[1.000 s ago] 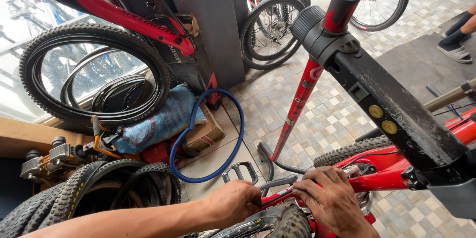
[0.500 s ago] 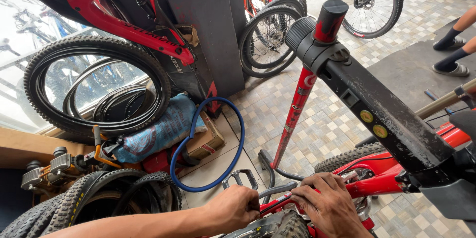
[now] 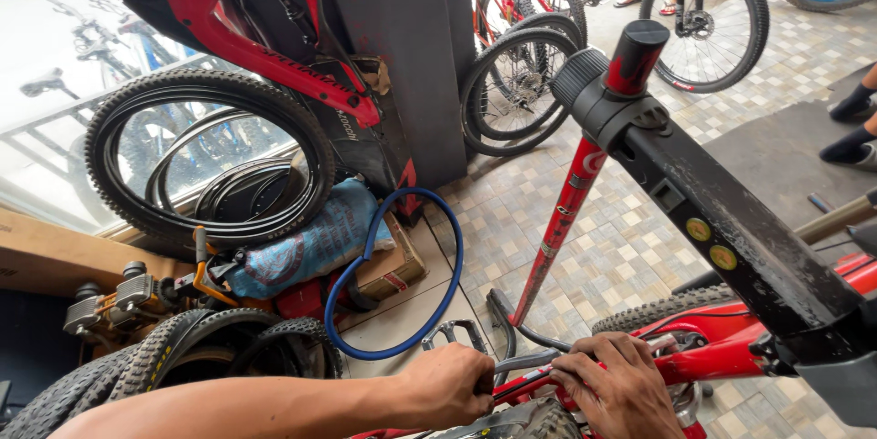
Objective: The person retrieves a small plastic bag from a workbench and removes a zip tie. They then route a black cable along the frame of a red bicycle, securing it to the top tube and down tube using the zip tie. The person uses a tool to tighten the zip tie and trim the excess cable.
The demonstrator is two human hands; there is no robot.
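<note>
Gripping a grey metal bar [image 3: 530,362] near the pedal [image 3: 454,334], the left hand [image 3: 448,384] is clenched around its left end, while the right hand [image 3: 621,384] presses fingers on its right end, just above the red bike frame [image 3: 722,361]. If the bar slips, knuckles could strike the pedal or the knobby tyre [image 3: 534,423] below. With the bike clamped in the black stand arm [image 3: 731,238], hard pushing might twist it in the clamp.

right hand [image 3: 617,389]: cut by bottom edge | left hand [image 3: 452,384]: grip hidden
</note>
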